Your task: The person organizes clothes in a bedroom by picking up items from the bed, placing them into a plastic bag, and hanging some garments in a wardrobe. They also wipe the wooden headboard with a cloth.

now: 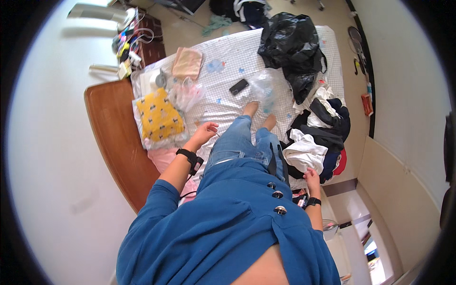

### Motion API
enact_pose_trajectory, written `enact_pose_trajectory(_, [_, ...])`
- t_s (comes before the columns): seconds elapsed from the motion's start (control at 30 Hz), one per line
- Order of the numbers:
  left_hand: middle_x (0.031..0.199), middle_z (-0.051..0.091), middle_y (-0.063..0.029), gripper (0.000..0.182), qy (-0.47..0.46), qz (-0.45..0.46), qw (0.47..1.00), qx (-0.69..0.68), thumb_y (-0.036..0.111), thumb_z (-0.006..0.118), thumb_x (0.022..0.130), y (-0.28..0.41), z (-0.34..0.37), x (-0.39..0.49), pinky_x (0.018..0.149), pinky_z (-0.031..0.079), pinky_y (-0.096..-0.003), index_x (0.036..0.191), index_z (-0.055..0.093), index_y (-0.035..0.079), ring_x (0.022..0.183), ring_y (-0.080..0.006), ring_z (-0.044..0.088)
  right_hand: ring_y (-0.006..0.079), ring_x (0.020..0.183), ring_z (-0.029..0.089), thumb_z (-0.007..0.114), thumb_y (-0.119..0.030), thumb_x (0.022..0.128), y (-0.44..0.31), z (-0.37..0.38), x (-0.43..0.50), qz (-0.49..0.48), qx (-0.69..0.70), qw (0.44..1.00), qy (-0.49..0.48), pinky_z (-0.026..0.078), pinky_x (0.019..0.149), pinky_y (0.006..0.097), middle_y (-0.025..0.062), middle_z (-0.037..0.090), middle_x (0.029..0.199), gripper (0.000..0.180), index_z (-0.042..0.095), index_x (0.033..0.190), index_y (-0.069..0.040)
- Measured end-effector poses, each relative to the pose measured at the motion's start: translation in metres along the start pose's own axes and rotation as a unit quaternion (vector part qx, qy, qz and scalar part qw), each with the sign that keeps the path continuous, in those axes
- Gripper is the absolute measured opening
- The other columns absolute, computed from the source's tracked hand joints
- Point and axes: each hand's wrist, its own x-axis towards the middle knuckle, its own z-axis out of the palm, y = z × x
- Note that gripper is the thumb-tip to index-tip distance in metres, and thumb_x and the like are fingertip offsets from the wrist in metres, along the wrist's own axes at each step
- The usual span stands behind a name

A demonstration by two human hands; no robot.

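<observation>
My left hand [207, 131] hovers above the checked bed sheet [221, 87], beside my thigh, with its fingers loosely curled; a thin pale thing shows at the fingertips, too small to name. At the near edge of a white cloth garment [305, 151], my right hand [312, 177] touches or nearly touches it; whether it grips the cloth does not show. Under and behind that garment lies a heap of dark and white clothes [329, 133]. A yellow patterned cloth item [160, 115] lies left of my left hand. Beyond my feet is a dark mobile phone [239, 87].
A large black plastic bag [290, 39] and a clear plastic bag [267, 85] lie on the bed. Near the wooden headboard [117, 139] are a pale pink cloth [187, 63] and a whitish plastic bag [187, 94]. Badminton rackets [355, 35] lie by the right wall.
</observation>
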Motion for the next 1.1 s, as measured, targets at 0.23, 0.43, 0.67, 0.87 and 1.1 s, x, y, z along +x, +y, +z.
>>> enact_pose_trajectory(0.23, [0.092, 0.057, -0.0032, 0.036, 0.062, -0.051, 0.992, -0.093, -0.002, 0.054, 0.076, -0.051, 0.025, -0.051, 0.070, 0.044, -0.0230, 0.111, 0.056, 0.007, 0.081, -0.0109, 0.054, 0.0113, 0.074, 0.057, 0.052, -0.012, 0.086, -0.078, -0.050, 0.054, -0.051, -0.043, 0.998, -0.022, 0.044, 0.063, 0.0232, 0.0061, 0.061, 0.091, 0.029, 0.054, 0.114, -0.002])
enact_pose_trajectory(0.43, [0.089, 0.057, -0.0038, 0.031, 0.112, -0.083, 0.973, -0.185, 0.000, 0.054, 0.078, -0.094, 0.052, -0.082, 0.066, 0.045, -0.0223, 0.108, 0.056, 0.005, 0.074, -0.0109, 0.054, 0.0099, 0.075, 0.057, 0.053, -0.013, 0.086, -0.138, -0.044, 0.084, -0.098, -0.087, 0.989, -0.073, 0.045, 0.064, 0.0227, 0.0052, 0.061, 0.093, 0.031, 0.054, 0.116, -0.002])
enact_pose_trajectory(0.67, [0.086, 0.059, -0.0045, 0.025, 0.163, -0.053, 0.952, -0.255, 0.006, 0.057, 0.082, -0.114, 0.093, -0.102, 0.070, 0.046, -0.0259, 0.106, 0.057, 0.004, 0.076, -0.0122, 0.056, 0.0082, 0.069, 0.054, 0.056, -0.011, 0.084, -0.162, -0.021, 0.107, -0.124, -0.114, 0.971, -0.171, 0.043, 0.061, 0.0196, 0.0019, 0.059, 0.086, 0.030, 0.055, 0.112, 0.000])
enact_pose_trajectory(0.87, [0.091, 0.060, -0.0072, 0.029, 0.198, -0.074, 0.955, -0.207, 0.006, 0.054, 0.080, -0.153, 0.123, -0.130, 0.072, 0.045, -0.0281, 0.109, 0.056, 0.004, 0.082, -0.0150, 0.056, 0.0116, 0.072, 0.055, 0.054, -0.011, 0.085, -0.182, 0.002, 0.138, -0.161, -0.224, 0.935, -0.225, 0.046, 0.067, 0.0231, 0.0040, 0.060, 0.084, 0.030, 0.055, 0.112, 0.001])
enact_pose_trajectory(1.1, [0.096, 0.061, -0.0110, 0.036, 0.172, -0.078, 0.960, -0.208, 0.009, 0.047, 0.083, -0.183, 0.146, -0.141, 0.076, 0.045, -0.0315, 0.119, 0.051, 0.004, 0.086, -0.0200, 0.056, 0.0127, 0.078, 0.058, 0.054, -0.010, 0.085, -0.228, 0.038, 0.149, -0.224, -0.267, 0.911, -0.220, 0.047, 0.069, 0.0249, 0.0077, 0.061, 0.090, 0.030, 0.055, 0.113, 0.002])
